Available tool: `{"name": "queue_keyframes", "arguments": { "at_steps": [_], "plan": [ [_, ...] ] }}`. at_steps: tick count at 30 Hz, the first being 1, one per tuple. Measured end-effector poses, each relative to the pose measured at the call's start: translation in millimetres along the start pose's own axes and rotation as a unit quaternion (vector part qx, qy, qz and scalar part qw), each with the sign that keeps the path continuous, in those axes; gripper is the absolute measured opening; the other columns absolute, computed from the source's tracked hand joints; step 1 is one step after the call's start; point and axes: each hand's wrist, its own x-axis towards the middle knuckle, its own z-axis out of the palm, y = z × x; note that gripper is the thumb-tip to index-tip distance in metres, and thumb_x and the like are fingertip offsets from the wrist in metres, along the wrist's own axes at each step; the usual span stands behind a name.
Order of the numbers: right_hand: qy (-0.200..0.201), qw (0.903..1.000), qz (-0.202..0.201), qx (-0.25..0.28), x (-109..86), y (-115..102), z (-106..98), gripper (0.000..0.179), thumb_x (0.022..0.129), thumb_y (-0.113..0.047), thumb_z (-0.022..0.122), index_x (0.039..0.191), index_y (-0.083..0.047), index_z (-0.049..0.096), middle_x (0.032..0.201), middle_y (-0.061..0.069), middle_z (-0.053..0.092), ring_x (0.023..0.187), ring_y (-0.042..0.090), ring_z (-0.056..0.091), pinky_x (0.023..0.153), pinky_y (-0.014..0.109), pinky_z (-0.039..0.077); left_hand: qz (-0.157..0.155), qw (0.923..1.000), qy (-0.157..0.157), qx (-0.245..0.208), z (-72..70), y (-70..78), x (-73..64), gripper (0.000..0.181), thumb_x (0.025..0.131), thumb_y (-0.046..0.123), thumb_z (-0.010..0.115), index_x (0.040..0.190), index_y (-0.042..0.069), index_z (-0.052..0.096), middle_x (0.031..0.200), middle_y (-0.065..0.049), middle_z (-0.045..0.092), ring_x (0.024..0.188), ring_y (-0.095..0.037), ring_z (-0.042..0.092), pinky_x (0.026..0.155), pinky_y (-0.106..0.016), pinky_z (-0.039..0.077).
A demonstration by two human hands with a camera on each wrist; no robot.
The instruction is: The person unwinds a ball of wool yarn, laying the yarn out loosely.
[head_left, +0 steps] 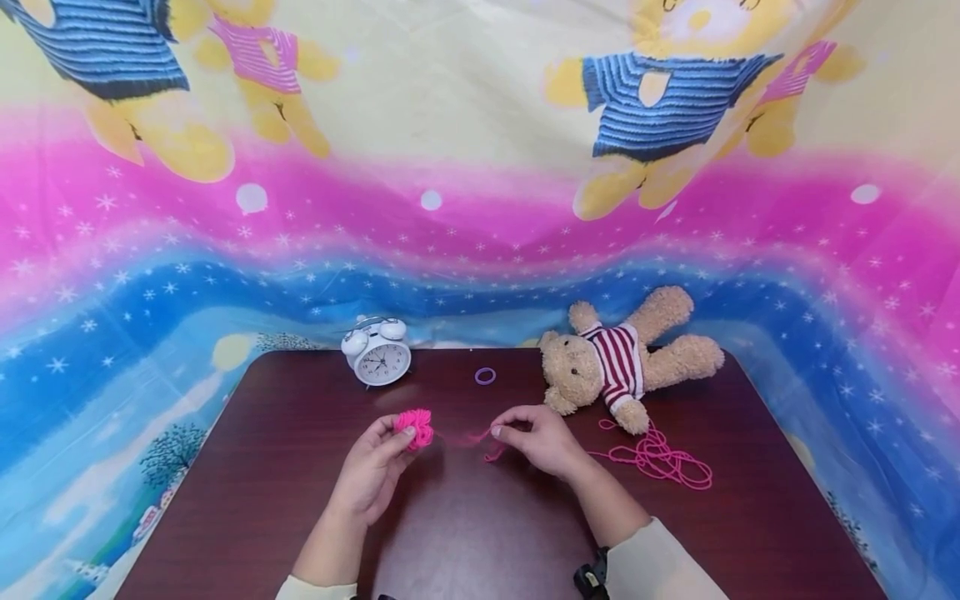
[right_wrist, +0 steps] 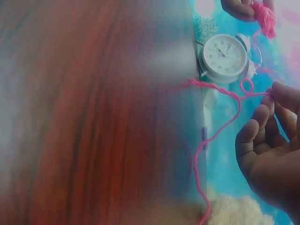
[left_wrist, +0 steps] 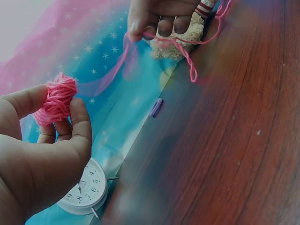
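My left hand (head_left: 369, 473) pinches a small wound bundle of pink yarn (head_left: 415, 427) between thumb and fingers, above the table. To its right, my right hand (head_left: 546, 440) pinches the yarn strand (right_wrist: 260, 93) between thumb and index finger. A blurred length of strand spans the gap between the hands. Below the right fingertips hangs a twisted loop of yarn (left_wrist: 191, 65), plain in both wrist views. From there the strand runs to a loose tangle of pink yarn (head_left: 663, 457) lying on the table beside the right forearm.
A white alarm clock (head_left: 382, 364) stands at the back left of the brown table (head_left: 465, 533). Near the back edge lies a purple ring (head_left: 485, 376). A teddy bear (head_left: 573, 371) in a striped shirt lies at the back right, one paw by the tangle. Printed cloth (head_left: 480, 217) hangs behind.
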Motion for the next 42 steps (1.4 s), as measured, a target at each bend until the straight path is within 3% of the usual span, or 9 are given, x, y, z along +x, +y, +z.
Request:
{"name": "queue_keyframes", "arguments": {
  "at_steps": [7, 12, 15, 26, 31, 38, 42],
  "plan": [
    [0.006, 0.9996, 0.012, 0.023, -4.0, 7.7, -17.9, 0.01, 0.095, -0.027, 0.076, 0.101, -0.019, 0.08, 0.089, -0.001, 0.072, 0.072, 0.017, 0.062, 0.062, 0.029, 0.052, -0.004, 0.9999, 0.006, -0.007, -3.6, 2.8, -1.6, 0.027, 0.101, 0.0, 0.059, 0.125, -0.003, 0.047, 0.12, -0.009, 0.07, 0.106, -0.019, 0.071, 0.098, -0.032, 0.055],
    [0.025, 0.9997, 0.008, -0.003, -7.8, 13.5, -28.6, 0.015, 0.095, -0.027, 0.076, 0.105, -0.016, 0.08, 0.096, -0.005, 0.074, 0.092, 0.017, 0.065, 0.081, 0.034, 0.053, -0.009, 0.9999, 0.013, -0.001, -8.8, 5.1, -3.1, 0.03, 0.101, 0.001, 0.061, 0.126, -0.002, 0.046, 0.119, -0.008, 0.07, 0.105, -0.018, 0.071, 0.098, -0.032, 0.055],
    [0.032, 0.9994, 0.012, -0.008, -10.6, 16.6, -34.2, 0.019, 0.095, -0.027, 0.077, 0.107, -0.012, 0.08, 0.097, -0.005, 0.075, 0.095, 0.016, 0.066, 0.084, 0.035, 0.052, -0.007, 0.9998, 0.018, 0.008, -12.1, 6.5, -3.8, 0.029, 0.101, 0.003, 0.061, 0.126, -0.002, 0.046, 0.117, -0.007, 0.069, 0.102, -0.017, 0.07, 0.097, -0.031, 0.055],
    [0.053, 0.998, 0.034, 0.0, -20.8, 21.3, -55.5, 0.023, 0.094, -0.025, 0.079, 0.108, -0.008, 0.079, 0.106, 0.0, 0.075, 0.093, 0.017, 0.065, 0.077, 0.03, 0.053, -0.015, 0.9994, 0.032, 0.0, -20.2, 10.6, -4.8, 0.03, 0.101, 0.001, 0.061, 0.126, -0.002, 0.046, 0.116, -0.007, 0.07, 0.103, -0.018, 0.071, 0.099, -0.032, 0.055],
    [0.059, 0.9973, 0.043, -0.008, -24.8, 24.6, -64.9, 0.021, 0.094, -0.026, 0.078, 0.107, -0.01, 0.079, 0.111, 0.001, 0.075, 0.097, 0.018, 0.064, 0.08, 0.03, 0.052, -0.026, 0.9989, 0.038, 0.004, -24.4, 11.9, -5.3, 0.035, 0.101, 0.001, 0.061, 0.131, -0.003, 0.043, 0.122, -0.008, 0.067, 0.11, -0.019, 0.07, 0.1, -0.032, 0.054],
    [0.07, 0.996, 0.047, -0.03, -32.5, 32.6, -79.4, 0.017, 0.094, -0.028, 0.078, 0.106, -0.017, 0.08, 0.111, 0.001, 0.075, 0.105, 0.019, 0.064, 0.089, 0.035, 0.052, -0.015, 0.9992, 0.036, 0.006, -29.6, 11.5, -6.7, 0.032, 0.101, 0.003, 0.062, 0.128, -0.002, 0.045, 0.118, -0.006, 0.07, 0.106, -0.018, 0.071, 0.099, -0.032, 0.055],
    [0.077, 0.9947, 0.045, -0.051, -37.7, 36.2, -89.7, 0.018, 0.095, -0.029, 0.077, 0.107, -0.016, 0.08, 0.108, 0.001, 0.075, 0.098, 0.017, 0.063, 0.082, 0.033, 0.052, -0.017, 0.9991, 0.039, 0.007, -31.4, 13.3, -7.3, 0.033, 0.102, 0.004, 0.062, 0.128, -0.001, 0.044, 0.119, -0.005, 0.069, 0.108, -0.018, 0.07, 0.099, -0.032, 0.055]
  ]
}}
